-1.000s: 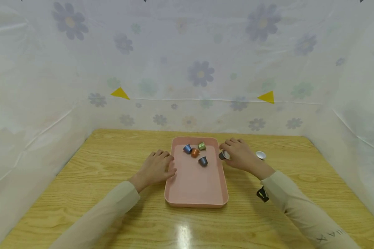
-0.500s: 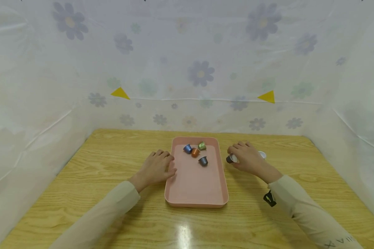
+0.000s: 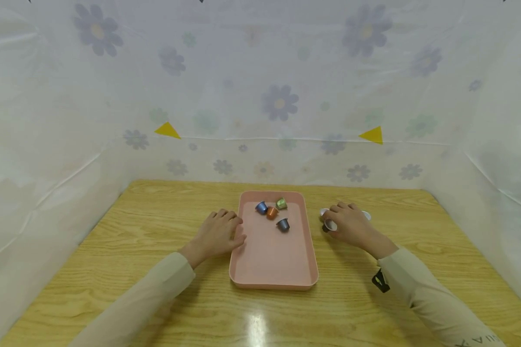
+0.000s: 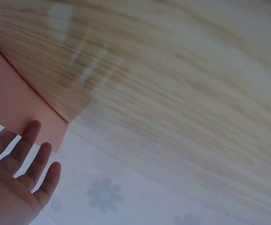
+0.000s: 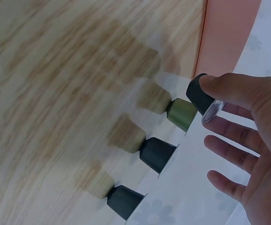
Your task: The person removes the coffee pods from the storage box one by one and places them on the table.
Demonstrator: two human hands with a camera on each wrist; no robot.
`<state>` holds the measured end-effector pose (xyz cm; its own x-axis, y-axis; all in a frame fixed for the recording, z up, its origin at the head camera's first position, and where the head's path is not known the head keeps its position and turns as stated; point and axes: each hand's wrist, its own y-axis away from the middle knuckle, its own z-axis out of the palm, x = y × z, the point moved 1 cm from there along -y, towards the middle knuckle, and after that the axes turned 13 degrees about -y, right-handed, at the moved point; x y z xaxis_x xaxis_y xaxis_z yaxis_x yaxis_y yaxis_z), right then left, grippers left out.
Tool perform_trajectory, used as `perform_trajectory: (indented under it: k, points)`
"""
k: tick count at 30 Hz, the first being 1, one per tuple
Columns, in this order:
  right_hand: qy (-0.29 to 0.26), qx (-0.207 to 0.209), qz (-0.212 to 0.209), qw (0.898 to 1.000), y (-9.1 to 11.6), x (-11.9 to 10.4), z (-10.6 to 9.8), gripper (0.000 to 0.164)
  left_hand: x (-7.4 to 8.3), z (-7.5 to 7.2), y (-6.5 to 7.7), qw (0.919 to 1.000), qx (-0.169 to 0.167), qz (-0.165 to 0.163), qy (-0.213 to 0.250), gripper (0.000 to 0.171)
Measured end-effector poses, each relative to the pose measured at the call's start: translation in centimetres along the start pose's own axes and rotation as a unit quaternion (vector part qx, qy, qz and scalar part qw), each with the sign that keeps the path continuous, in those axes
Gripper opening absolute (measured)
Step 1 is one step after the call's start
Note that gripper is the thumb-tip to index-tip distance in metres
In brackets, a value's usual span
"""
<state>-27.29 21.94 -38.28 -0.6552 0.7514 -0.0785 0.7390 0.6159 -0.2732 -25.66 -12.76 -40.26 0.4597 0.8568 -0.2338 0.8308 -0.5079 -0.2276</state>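
Note:
My right hand (image 3: 351,222) pinches a black coffee capsule (image 5: 198,97) between thumb and forefinger, its silver foil lid turned toward the palm, just right of the pink tray (image 3: 273,262). Close by on the table, in the right wrist view, a green capsule (image 5: 182,114) and two black ones, a nearer (image 5: 157,154) and a farther (image 5: 125,202), stand lid up in a row. My left hand (image 3: 214,233) rests at the tray's left rim with relaxed fingers. Inside the tray lie blue (image 3: 262,207), orange (image 3: 272,212), green (image 3: 281,204) and dark grey (image 3: 283,225) capsules.
The tray's raised wall (image 4: 27,96) stands between the left hand and the capsules inside. A wooden table (image 3: 156,202) carries everything. Flowered white sheeting (image 3: 226,96) closes off the back and sides, and a dark tag (image 3: 380,281) hangs below the right sleeve.
My right hand has moved right and slightly nearer with the black capsule, away from the tray's edge. A pale capsule lid now shows behind its fingers. The left hand stays still.

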Motion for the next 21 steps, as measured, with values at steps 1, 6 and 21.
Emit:
perform_trajectory:
  k: [1, 6, 21]
  points:
    - [0.003, 0.000, -0.002, 1.000, 0.04, 0.01, 0.01, 0.035, 0.00, 0.01, -0.01, 1.0000, -0.001, 0.000, 0.000, 0.042]
    - [0.014, -0.008, -0.004, 1.000, 0.16, 0.15, 0.21, 0.037, 0.01, -0.06, 0.03, 1.0000, -0.004, -0.001, -0.002, 0.043]
    - [0.019, -0.027, -0.001, 0.999, 0.07, -0.11, 0.65, 0.040, -0.02, -0.01, 0.00, 1.0000, 0.001, -0.001, 0.000, 0.042]
